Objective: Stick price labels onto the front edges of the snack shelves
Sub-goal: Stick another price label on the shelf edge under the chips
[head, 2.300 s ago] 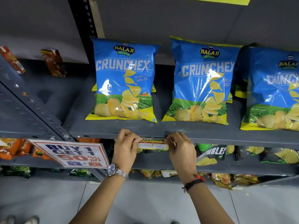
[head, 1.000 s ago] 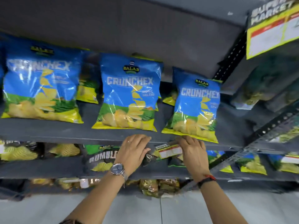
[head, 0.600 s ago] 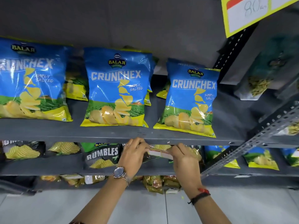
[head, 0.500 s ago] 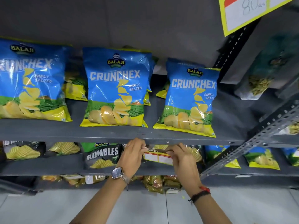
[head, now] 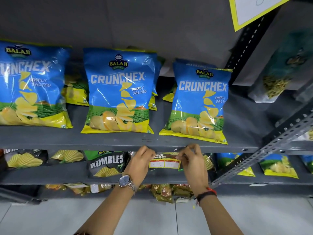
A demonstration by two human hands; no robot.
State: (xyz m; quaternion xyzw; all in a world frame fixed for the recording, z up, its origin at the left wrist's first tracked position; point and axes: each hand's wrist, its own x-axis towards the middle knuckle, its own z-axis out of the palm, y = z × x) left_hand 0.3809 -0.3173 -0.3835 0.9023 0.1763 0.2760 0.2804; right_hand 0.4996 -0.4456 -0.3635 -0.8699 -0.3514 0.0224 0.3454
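Note:
A yellow-bordered price label point(head: 165, 161) with white and red boxes hangs just under the front edge of the grey snack shelf point(head: 101, 143). My left hand point(head: 142, 162) pinches the label's left end and my right hand point(head: 193, 161) pinches its right end. Both hands' fingertips touch the shelf's edge. The label sits below the gap between the middle Crunchex bag point(head: 119, 92) and the right Crunchex bag point(head: 199, 106). Whether the label sticks to the edge I cannot tell.
A third blue Crunchex bag point(head: 30, 83) stands at the left. Rumbles bags point(head: 105, 162) fill the lower shelf. A slotted metal brace point(head: 264, 150) slants at the right. A big yellow-edged price card point(head: 254, 9) hangs top right. Grey tiled floor lies below.
The view swung from the left part of the shelf to this right part. Both hands carried the label along and raised it level against the shelf's front edge.

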